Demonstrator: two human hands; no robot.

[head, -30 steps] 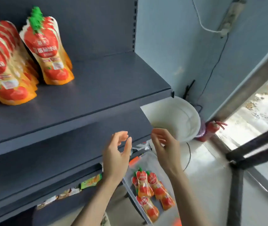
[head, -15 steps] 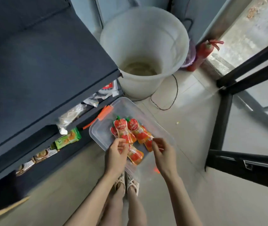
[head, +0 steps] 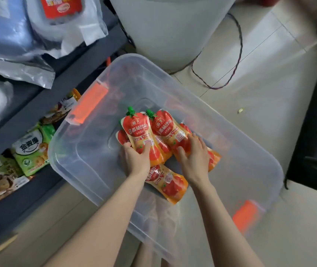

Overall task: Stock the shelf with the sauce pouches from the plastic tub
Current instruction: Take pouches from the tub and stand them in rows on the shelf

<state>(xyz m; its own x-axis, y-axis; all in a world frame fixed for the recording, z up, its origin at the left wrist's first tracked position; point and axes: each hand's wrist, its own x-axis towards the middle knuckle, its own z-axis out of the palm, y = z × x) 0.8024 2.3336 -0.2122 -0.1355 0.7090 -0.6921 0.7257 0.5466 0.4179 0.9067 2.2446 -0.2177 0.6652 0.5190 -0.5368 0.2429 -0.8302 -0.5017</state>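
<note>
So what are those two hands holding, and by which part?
The left hand grips a red-and-orange green-capped sauce pouch by its lower end; the right hand holds the neighbouring pouch at its lower half. Both lie in the clear plastic tub.

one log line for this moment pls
phase: picking from plastic tub | left hand: grips left pouch | right hand: grips right pouch | loose pouch: lies between wrists

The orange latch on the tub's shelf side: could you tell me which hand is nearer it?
Left. The left hand grips a sauce pouch below and right of the orange latch; the right hand holds a second pouch farther right.
</note>
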